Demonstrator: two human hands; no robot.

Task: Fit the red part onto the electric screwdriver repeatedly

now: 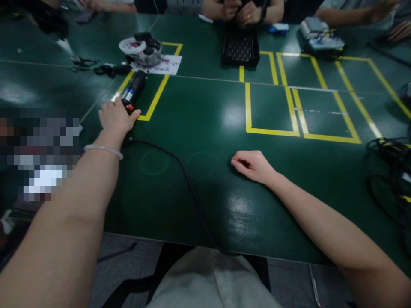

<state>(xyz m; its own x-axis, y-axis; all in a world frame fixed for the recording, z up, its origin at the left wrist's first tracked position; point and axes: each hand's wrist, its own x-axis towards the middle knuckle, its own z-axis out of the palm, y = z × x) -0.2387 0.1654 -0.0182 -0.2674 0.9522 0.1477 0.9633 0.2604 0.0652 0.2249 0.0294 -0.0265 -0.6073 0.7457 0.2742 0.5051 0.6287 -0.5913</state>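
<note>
My left hand (117, 115) reaches to the far left of the green table. Its fingers are closed over the near end of a black electric screwdriver (134, 90), a slim cylinder with a silver-blue label and an orange part. The thumb points out to the right. From beside this hand a black cord (189, 179) curves across the table and over the front edge. My right hand (252, 166) rests on the table at centre right, fingers curled into a loose fist, with nothing seen in it.
Beyond the screwdriver lie a clear container with black parts (143, 49) and a paper label (171, 65). A black tray (240, 49) stands near a co-worker's hands (248, 13). Yellow tape outlines (272, 131) mark the table. Electronics (323, 38) and coiled cables (393, 162) are at right.
</note>
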